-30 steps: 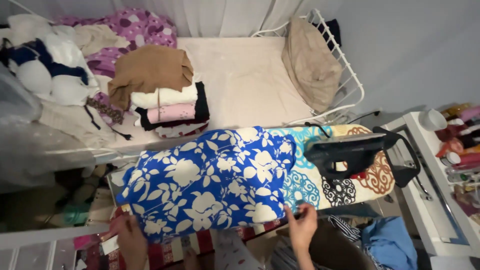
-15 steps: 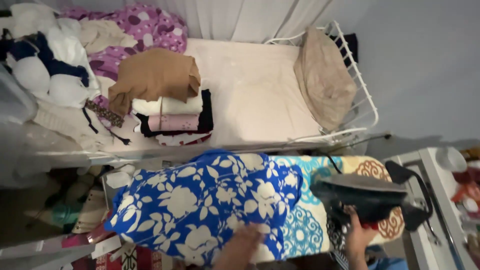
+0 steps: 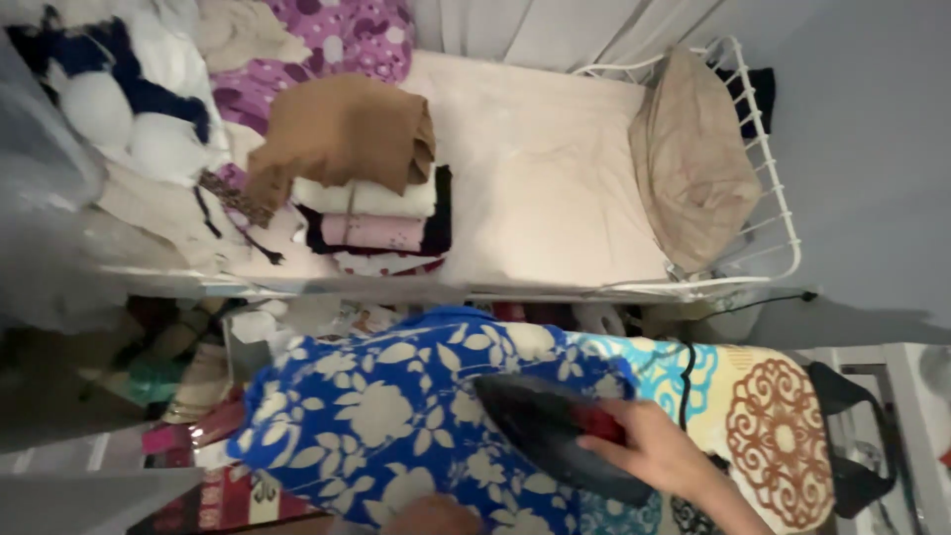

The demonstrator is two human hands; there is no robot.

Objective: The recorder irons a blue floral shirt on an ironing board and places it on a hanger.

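Room: small bedroom seen from above; white metal-frame bed [image 3: 763, 168] w/ pale mattress along grey wall.
Bed: beige pillow [image 3: 693, 163] at right end; stack of folded clothes [image 3: 371, 213] near middle, brown garment [image 3: 342, 134] draped on top; loose laundry and purple floral fabric [image 3: 317, 40] heaped at left.
Foreground: ironing board [image 3: 763, 426] w/ patterned cover in turquoise, cream, rust; blue dress w/ white flowers [image 3: 386, 416] spread over its left part.
Right hand [image 3: 654, 451]: fingers wrapped round handle of dark iron [image 3: 555, 436], clamped on it; iron's soleplate sits on blue dress, tip pointing left.
Left hand [image 3: 431, 515]: only a sliver at bottom edge, on the dress; can't tell if fingers apart or together.
Cord: black cable [image 3: 684, 372] runs up across board's cover.
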